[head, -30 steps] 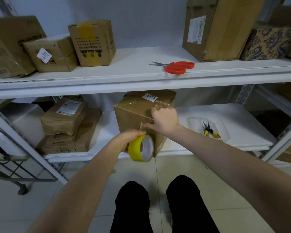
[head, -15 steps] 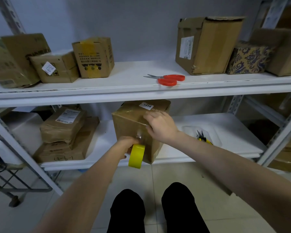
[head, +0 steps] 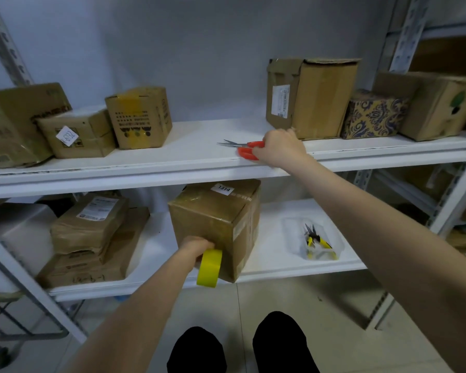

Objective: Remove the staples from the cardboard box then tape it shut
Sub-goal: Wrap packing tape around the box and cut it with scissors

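A brown cardboard box [head: 213,219] with a white "1314" label stands on the lower shelf, glossy tape across its top. My left hand [head: 195,246] grips a yellow tape roll [head: 210,267] pressed against the box's front face near its bottom edge. On the upper shelf lie red-handled scissors [head: 242,149], blades pointing left. My right hand [head: 280,146] rests over their handles, fingers closing round them; the scissors still lie on the shelf.
Yellow-handled pliers [head: 316,242] lie in a clear tray [head: 334,238] on the lower shelf, right of the box. Stacked parcels [head: 92,238] sit at its left. Several boxes [head: 312,98] line the upper white shelf [head: 172,160]. My knees are below, over a tiled floor.
My right hand left the box's top and went up to the scissors on the upper shelf. My left hand kept the tape roll low against the box front. The view tilted upward.
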The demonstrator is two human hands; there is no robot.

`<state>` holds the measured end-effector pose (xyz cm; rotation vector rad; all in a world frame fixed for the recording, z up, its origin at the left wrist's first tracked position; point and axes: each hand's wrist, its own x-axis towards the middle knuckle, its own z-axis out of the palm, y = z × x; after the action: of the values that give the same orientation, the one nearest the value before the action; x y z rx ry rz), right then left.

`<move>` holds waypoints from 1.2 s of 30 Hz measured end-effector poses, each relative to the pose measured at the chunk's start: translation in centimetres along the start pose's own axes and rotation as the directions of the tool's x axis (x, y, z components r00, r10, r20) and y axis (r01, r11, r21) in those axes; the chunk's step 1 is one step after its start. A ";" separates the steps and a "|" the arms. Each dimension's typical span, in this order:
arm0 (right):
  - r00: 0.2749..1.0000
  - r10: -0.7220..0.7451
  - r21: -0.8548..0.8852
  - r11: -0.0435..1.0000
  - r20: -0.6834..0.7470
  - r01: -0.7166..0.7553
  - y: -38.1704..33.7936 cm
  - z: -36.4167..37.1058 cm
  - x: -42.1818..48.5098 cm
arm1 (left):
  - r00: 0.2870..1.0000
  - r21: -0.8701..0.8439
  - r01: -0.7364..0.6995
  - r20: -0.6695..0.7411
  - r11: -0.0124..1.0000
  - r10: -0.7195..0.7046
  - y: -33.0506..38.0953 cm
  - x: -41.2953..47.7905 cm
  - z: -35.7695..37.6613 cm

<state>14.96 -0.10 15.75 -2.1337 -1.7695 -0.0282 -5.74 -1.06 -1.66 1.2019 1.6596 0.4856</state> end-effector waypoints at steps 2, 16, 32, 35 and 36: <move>0.997 -0.021 -0.062 0.998 0.076 0.026 -0.4 -1.0 0.3 | 1.000 -0.011 -0.004 -0.010 1.000 0.004 0.1 -0.2 0.0; 0.838 -0.393 0.445 0.871 0.379 0.207 1.7 4.7 -8.2 | 0.993 -0.239 -0.093 -0.088 0.967 0.073 -1.3 0.1 -0.1; 0.432 -0.300 0.438 0.859 0.851 -0.266 7.4 14.4 -9.3 | 0.996 -0.277 -0.082 -0.044 0.957 0.073 -2.3 1.4 1.1; 0.438 -0.336 0.479 0.836 0.833 -0.268 6.8 15.5 -8.9 | 0.997 -0.278 -0.079 -0.002 0.957 0.081 -2.4 1.6 1.0; 0.442 -0.345 0.488 0.832 0.828 -0.264 6.7 15.8 -8.8 | 0.997 -0.273 -0.076 0.012 0.959 0.082 -2.4 1.8 0.9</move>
<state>16.04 -4.84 -2.92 -1.6627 -1.9072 1.7453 -6.17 -0.73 -4.75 1.0676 1.4738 0.7229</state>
